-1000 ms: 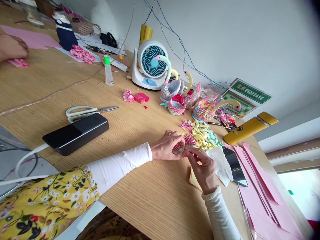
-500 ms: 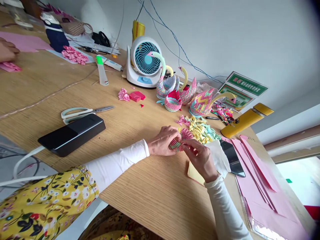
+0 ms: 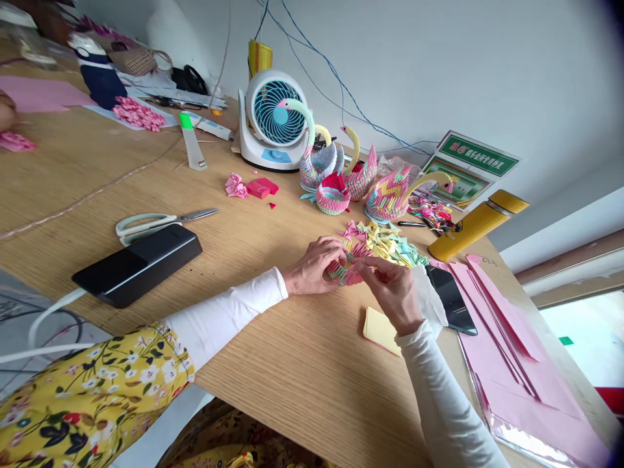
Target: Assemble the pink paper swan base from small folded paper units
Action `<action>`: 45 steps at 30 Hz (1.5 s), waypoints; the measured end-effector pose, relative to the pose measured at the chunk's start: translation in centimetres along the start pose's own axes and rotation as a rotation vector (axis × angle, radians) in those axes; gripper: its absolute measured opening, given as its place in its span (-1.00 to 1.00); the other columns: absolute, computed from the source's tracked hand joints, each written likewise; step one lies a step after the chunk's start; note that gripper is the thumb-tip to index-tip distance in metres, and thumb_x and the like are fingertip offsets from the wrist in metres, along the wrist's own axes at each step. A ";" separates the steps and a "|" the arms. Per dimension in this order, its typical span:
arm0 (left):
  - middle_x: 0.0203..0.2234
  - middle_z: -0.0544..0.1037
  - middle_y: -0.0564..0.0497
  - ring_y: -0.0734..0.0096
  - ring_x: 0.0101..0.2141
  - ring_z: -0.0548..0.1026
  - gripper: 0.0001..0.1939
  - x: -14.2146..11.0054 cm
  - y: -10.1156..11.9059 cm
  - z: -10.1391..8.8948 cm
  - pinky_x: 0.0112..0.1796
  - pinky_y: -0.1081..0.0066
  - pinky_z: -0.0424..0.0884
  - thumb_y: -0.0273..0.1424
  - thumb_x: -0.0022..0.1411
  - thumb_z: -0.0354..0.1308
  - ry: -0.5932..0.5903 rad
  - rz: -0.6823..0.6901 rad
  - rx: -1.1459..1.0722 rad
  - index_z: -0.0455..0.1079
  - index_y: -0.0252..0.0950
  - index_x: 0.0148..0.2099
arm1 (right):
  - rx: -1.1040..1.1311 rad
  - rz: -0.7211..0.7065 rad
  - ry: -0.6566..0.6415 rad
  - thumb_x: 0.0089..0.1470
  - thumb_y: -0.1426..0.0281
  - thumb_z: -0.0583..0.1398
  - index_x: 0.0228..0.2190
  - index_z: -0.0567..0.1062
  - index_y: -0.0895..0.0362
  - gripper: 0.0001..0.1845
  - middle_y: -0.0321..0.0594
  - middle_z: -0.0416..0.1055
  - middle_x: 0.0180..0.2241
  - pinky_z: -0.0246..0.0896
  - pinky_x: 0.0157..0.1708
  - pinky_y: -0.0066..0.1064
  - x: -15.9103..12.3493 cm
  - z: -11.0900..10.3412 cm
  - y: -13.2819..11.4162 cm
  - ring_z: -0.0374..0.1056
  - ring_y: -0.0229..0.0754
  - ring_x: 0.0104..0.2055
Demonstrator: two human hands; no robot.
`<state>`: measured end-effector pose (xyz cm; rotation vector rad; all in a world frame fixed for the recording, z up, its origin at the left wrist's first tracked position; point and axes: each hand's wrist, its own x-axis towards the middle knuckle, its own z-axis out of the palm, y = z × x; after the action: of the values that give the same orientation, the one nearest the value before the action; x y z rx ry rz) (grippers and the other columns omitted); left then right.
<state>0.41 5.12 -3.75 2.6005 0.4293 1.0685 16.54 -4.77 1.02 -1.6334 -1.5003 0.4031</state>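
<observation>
My left hand (image 3: pixel 314 265) and my right hand (image 3: pixel 392 291) meet over the wooden table (image 3: pixel 273 364), both pinched on a small folded-paper piece (image 3: pixel 347 268) of pink and green modules. Just behind it lies a heap of loose folded paper bits (image 3: pixel 385 242) in yellow, green and pink. A yellow paper pad (image 3: pixel 381 330) lies under my right wrist. Three finished paper swans (image 3: pixel 358 182) stand beyond the heap.
A small fan (image 3: pixel 270 123), scissors (image 3: pixel 156 222), a black power bank (image 3: pixel 136 265) with a white cable, a phone (image 3: pixel 449 299), a yellow bottle (image 3: pixel 475 224) and pink sheets (image 3: pixel 517 364) lie around. Far left, another person's hand (image 3: pixel 6 114) rests by pink paper.
My hands and the paper piece stay together, with the fingers shifting slightly on it. The view has drifted, so everything sits a little lower left than before.
</observation>
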 end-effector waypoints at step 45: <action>-0.15 0.52 0.02 0.33 0.09 0.24 -0.89 0.4 -0.2 -0.2 0.11 0.31 0.07 -0.33 0.24 0.14 -0.097 0.012 -0.084 0.36 -0.26 -0.23 | 0.587 0.257 0.048 -0.04 0.16 0.27 -0.36 0.55 0.15 -0.69 -0.18 0.52 -0.43 0.31 -0.42 -0.40 -0.8 1.0 2.4 0.42 -0.20 -0.41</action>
<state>0.50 5.52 -3.46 2.5704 0.3386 0.9391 17.14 -4.94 -1.61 -1.3432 -1.0032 0.8505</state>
